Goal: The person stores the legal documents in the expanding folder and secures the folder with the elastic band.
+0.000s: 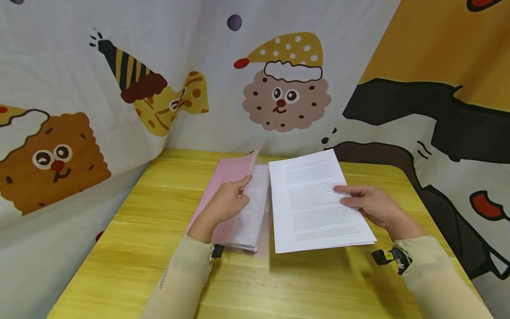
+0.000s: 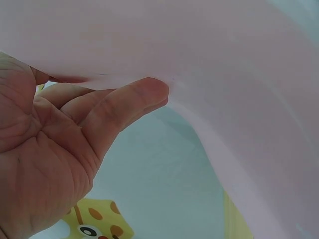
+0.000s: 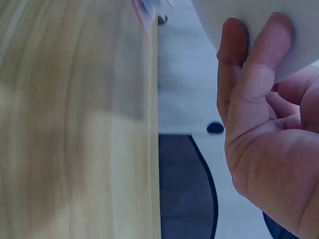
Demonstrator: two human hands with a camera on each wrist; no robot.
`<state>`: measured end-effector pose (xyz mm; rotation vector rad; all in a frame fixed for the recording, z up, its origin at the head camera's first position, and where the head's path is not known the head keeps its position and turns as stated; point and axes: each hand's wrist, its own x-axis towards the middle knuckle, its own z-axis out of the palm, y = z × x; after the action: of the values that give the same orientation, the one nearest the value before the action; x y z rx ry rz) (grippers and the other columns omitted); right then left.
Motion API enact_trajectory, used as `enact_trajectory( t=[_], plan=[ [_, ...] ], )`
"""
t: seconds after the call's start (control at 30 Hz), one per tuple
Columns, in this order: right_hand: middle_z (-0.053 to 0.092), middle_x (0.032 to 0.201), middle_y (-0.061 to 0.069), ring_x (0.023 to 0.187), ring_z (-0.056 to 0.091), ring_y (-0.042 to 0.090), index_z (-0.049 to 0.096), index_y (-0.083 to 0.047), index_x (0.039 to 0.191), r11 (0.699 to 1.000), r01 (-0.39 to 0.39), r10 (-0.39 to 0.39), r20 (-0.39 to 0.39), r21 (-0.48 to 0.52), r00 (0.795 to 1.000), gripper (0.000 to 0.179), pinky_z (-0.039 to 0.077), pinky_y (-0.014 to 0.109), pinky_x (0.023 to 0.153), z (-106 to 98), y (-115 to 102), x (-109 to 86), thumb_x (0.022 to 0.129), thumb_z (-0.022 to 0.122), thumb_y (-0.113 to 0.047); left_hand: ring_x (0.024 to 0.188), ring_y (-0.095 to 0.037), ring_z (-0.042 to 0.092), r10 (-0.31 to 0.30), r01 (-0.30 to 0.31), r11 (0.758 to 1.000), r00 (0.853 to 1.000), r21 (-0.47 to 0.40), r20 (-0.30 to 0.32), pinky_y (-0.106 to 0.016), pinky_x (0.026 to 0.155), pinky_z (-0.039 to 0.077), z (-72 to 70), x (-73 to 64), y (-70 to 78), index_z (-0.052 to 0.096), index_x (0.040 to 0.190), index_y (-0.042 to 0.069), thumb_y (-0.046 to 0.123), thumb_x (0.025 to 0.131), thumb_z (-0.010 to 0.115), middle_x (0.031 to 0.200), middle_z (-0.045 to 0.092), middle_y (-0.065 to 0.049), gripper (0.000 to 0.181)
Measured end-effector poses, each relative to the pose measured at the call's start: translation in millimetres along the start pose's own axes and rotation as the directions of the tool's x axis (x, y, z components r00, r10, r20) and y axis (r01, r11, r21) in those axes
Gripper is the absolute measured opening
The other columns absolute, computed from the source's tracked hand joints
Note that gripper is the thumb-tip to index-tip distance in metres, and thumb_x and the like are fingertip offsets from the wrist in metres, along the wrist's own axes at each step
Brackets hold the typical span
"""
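A pink folder [image 1: 233, 170] lies on the table with its translucent cover lifted, and white sheets [image 1: 252, 221] show inside. My left hand [image 1: 225, 201] holds the cover near its free edge, index finger extended. In the left wrist view the fingers [image 2: 132, 99] meet the pale pink cover [image 2: 224, 74], which hides part of them. To the right, my right hand [image 1: 376, 204] grips the right edge of printed paper [image 1: 318, 204] raised over the table. The right wrist view shows fingers [image 3: 259, 59] against the white paper [image 3: 214, 15].
The yellow wood-grain table [image 1: 159, 221] reaches back to a curtain [image 1: 223, 115] printed with cartoon snacks. Each wrist wears a black camera, one at the left cuff [image 1: 217, 251] and one at the right cuff [image 1: 392, 258].
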<state>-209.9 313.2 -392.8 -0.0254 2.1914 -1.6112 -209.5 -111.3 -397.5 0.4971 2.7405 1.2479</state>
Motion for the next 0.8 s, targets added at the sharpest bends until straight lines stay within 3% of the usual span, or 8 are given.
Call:
enact_trajectory(
  t=[0.13, 0.23, 0.3, 0.53, 0.67, 0.8],
  plan=[
    [0.073, 0.122, -0.004, 0.094, 0.075, 0.016, 0.049, -0.001, 0.158, 1.0, -0.012, 0.012, 0.015, -0.01, 1.0, 0.065, 0.064, 0.032, 0.079, 13.4, -3.4, 7.5, 0.101, 0.074, -0.019, 0.116, -0.031, 0.071, 0.004, -0.004, 1.0, 1.0, 0.008, 0.001, -0.024, 0.049, 0.034, 1.1, -0.7, 0.4, 0.043, 0.164, 0.01, 0.012, 0.094, 0.053, 0.052, 0.051, -0.005, 0.07],
    [0.073, 0.124, 0.001, 0.093, 0.074, 0.016, 0.051, -0.003, 0.158, 1.0, -0.017, 0.018, 0.012, -0.021, 1.0, 0.064, 0.064, 0.033, 0.078, 21.6, -5.9, 12.4, 0.101, 0.074, -0.02, 0.101, -0.026, 0.071, 0.007, -0.007, 1.0, 1.0, 0.017, -0.005, -0.024, 0.049, 0.034, 1.6, -1.1, 1.3, 0.044, 0.163, 0.01, 0.012, 0.094, 0.052, 0.051, 0.05, -0.004, 0.07],
    [0.073, 0.125, 0.001, 0.093, 0.074, 0.016, 0.051, -0.003, 0.158, 1.0, -0.019, 0.019, 0.009, -0.019, 1.0, 0.063, 0.064, 0.033, 0.078, 26.2, -7.0, 15.8, 0.101, 0.074, -0.02, 0.083, -0.022, 0.063, 0.004, -0.004, 1.0, 1.0, 0.02, -0.008, -0.025, 0.049, 0.033, 1.8, -1.0, 1.9, 0.044, 0.163, 0.011, 0.011, 0.094, 0.053, 0.051, 0.049, -0.004, 0.07],
    [0.073, 0.124, 0.002, 0.093, 0.075, 0.016, 0.052, -0.003, 0.157, 1.0, -0.017, 0.017, -0.015, -0.012, 1.0, 0.06, 0.064, 0.035, 0.08, 42.0, -12.2, 23.9, 0.102, 0.071, -0.017, 0.066, -0.012, 0.046, -0.006, 0.006, 1.0, 1.0, 0.025, 0.005, -0.024, 0.047, 0.031, 3.0, -1.1, 1.4, 0.044, 0.163, 0.012, 0.01, 0.097, 0.055, 0.051, 0.049, -0.005, 0.067],
    [0.073, 0.121, 0.0, 0.094, 0.075, 0.015, 0.052, -0.002, 0.157, 1.0, -0.008, 0.008, -0.013, 0.003, 1.0, 0.06, 0.064, 0.034, 0.079, 47.1, -15.3, 25.9, 0.102, 0.071, -0.017, 0.052, -0.009, 0.027, -0.002, 0.002, 1.0, 1.0, 0.019, 0.009, -0.024, 0.047, 0.03, 2.4, -1.1, 1.6, 0.044, 0.163, 0.011, 0.011, 0.096, 0.054, 0.05, 0.047, -0.003, 0.068],
    [0.073, 0.119, -0.003, 0.094, 0.075, 0.014, 0.05, -0.001, 0.158, 0.999, -0.009, 0.009, -0.004, 0.035, 1.0, 0.06, 0.064, 0.033, 0.08, 49.3, -18.4, 26.4, 0.103, 0.069, -0.016, 0.052, -0.009, 0.029, 0.02, -0.02, 1.0, 1.0, 0.018, -0.002, -0.024, 0.048, 0.032, 2.4, -1.1, 0.8, 0.045, 0.162, 0.009, 0.01, 0.094, 0.053, 0.056, 0.057, -0.012, 0.069]
  ],
)
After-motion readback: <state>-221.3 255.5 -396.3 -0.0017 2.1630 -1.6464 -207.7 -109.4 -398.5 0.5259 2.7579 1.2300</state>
